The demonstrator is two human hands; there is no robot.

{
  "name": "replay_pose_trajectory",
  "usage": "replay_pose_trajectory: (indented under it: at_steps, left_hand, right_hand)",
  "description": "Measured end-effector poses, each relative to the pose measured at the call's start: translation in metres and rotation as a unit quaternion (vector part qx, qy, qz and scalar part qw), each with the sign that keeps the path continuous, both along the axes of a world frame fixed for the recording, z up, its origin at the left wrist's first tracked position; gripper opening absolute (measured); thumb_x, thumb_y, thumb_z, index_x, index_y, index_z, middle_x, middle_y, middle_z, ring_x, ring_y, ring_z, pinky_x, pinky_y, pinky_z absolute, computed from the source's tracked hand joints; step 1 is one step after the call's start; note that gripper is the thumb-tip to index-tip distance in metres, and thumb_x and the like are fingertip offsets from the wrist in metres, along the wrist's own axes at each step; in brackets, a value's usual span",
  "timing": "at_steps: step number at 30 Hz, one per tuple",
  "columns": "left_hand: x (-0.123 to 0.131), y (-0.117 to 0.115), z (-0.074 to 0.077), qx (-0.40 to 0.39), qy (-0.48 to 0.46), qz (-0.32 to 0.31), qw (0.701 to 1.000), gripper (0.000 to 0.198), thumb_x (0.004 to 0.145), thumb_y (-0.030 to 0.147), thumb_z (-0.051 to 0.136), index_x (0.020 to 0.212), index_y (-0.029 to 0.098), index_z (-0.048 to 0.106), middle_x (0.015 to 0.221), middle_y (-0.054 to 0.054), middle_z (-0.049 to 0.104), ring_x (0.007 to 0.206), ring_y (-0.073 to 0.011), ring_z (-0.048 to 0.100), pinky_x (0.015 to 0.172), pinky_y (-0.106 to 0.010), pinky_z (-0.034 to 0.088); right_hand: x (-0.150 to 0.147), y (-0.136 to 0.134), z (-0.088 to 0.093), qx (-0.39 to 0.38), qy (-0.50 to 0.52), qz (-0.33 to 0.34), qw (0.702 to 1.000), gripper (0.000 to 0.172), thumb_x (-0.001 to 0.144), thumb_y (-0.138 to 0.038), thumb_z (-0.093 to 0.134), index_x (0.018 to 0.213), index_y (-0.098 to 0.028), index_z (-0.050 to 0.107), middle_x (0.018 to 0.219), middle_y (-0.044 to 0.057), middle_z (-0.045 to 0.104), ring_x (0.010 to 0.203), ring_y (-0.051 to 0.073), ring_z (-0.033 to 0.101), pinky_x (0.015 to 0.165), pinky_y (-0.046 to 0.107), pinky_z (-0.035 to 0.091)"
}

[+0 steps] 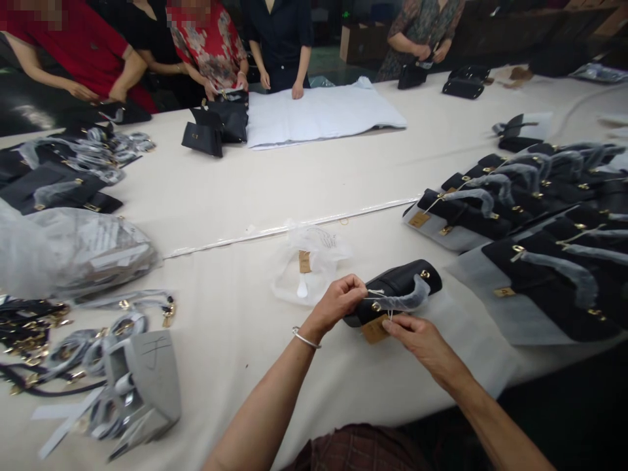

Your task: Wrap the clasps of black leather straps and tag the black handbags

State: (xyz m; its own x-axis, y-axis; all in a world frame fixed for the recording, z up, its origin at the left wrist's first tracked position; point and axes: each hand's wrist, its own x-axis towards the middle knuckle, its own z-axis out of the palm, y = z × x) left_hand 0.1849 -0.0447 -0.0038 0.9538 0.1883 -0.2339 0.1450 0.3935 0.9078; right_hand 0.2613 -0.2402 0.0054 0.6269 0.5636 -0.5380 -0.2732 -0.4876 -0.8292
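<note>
Left hand (pixel 336 304) fingers closed on white string (pixel 375 291), right hand (pixel 422 347) fingers pinching string beside brown tag (pixel 375 329), both over black handbag (pixel 392 288) with plastic-wrapped handle (pixel 405 299)

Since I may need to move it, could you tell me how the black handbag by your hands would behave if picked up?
The black handbag looks fairly stiff, keeping its boxy shape. Its metal fittings probably add some weight. The plastic-wrapped handle looks floppy and possibly slippery.
</note>
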Motion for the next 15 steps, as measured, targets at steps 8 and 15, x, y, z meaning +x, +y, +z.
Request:
replay_pose_trajectory:
  at_steps: [8, 15]
  left_hand:
    - [-0.032, 0.004, -0.004, 0.032, -0.008, 0.031, 0.999, 0.024, 0.084, 0.039, 0.069, 0.082, 0.015, 0.064, 0.069, 0.002, 0.055, 0.059, -0.0079, 0.044, 0.056, -0.021, 0.036]
    - [-0.063, -0.038, -0.006, 0.137, -0.067, 0.021, 0.988, 0.025, 0.086, 0.027, 0.064, 0.110, 0.025, 0.072, 0.122, -0.009, 0.064, 0.108, -0.0226, 0.061, 0.085, -0.033, 0.053]
  right_hand:
    - [-0.014, 0.022, 0.000, 0.091, 0.156, -0.214, 0.960, 0.050, 0.046, -0.048, 0.095, 0.077, -0.017, 0.070, 0.068, 0.001, 0.068, 0.059, 0.011, 0.063, 0.055, 0.020, 0.055]
    - [-0.026, 0.036, -0.004, 0.135, 0.148, -0.242, 0.949, 0.045, 0.049, -0.048, 0.093, 0.073, -0.019, 0.068, 0.065, -0.002, 0.065, 0.047, 0.005, 0.047, 0.037, 0.015, 0.035]
